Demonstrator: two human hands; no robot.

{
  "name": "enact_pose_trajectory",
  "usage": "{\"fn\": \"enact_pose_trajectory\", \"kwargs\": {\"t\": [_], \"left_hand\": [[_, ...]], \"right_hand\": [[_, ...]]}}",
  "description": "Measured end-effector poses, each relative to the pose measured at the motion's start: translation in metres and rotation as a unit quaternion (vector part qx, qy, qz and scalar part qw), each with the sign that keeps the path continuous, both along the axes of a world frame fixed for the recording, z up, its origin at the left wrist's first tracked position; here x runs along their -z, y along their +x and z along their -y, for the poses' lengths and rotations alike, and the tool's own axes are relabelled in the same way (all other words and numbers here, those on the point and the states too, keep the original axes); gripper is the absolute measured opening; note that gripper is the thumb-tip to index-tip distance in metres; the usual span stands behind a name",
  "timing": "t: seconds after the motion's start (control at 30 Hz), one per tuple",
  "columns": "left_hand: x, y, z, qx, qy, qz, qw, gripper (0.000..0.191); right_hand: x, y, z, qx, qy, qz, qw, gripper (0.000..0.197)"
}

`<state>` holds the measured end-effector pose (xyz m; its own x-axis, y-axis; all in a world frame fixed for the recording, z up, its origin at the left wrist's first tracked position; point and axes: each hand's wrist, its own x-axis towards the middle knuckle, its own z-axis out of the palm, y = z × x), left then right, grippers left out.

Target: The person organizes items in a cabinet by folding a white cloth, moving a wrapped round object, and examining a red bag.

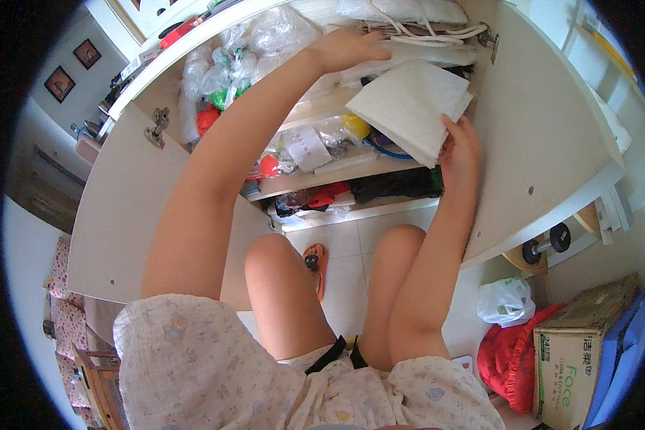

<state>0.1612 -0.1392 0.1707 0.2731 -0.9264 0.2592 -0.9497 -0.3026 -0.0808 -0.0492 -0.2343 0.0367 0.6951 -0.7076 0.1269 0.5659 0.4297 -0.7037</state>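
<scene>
My right hand (460, 144) grips the lower right edge of a folded white fabric-like sheet or bag (411, 102), tilted in front of the cabinet shelves. Up at the top shelf, my left hand (349, 51) reaches in with thumb and fingers apart. Its fingertips are at a stack of flat bags (435, 54), beside white rope handles (408, 32). Whether they press on the stack is not clear. Crumpled clear plastic bags (279, 32) fill the shelf left of that hand, with a red bag (208, 119) below them.
Cabinet doors stand open at left (123, 215) and right (543, 145). The middle shelf (301, 183) holds wrapped items and a yellow object (356, 126); dark items (392, 185) lie lower. At right are a dumbbell (543, 245), a white plastic bag (505, 302) and a cardboard box (570, 365).
</scene>
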Motion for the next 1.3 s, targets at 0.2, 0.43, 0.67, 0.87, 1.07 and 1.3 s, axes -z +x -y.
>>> {"fn": "enact_pose_trajectory", "kwargs": {"t": [0.2,0.43,0.67,0.87,1.07,1.3], "left_hand": [[-0.012,0.027,0.001,0.134,0.061,0.298,0.943,0.033],[-0.026,0.034,0.007,0.104,0.029,0.358,0.927,0.047],[-0.038,0.031,0.014,0.077,0.079,0.315,0.943,0.048],[-0.035,0.042,0.013,0.102,0.044,0.375,0.920,0.047],[-0.021,0.029,0.011,0.096,0.110,0.391,0.909,0.044],[-0.023,0.014,0.001,0.003,0.086,0.371,0.925,0.058]], "right_hand": [[0.000,0.003,0.001,0.002,0.010,0.005,1.000,0.027],[-0.020,0.009,-0.016,0.011,-0.003,-0.005,1.000,0.028],[-0.036,0.035,-0.018,-0.007,-0.118,-0.032,0.992,0.031],[-0.035,0.053,-0.041,-0.037,-0.073,-0.042,0.996,0.033],[-0.040,0.031,-0.032,-0.028,-0.074,-0.080,0.994,0.030],[-0.039,0.023,-0.026,-0.034,-0.076,-0.042,0.996,0.030]]}}
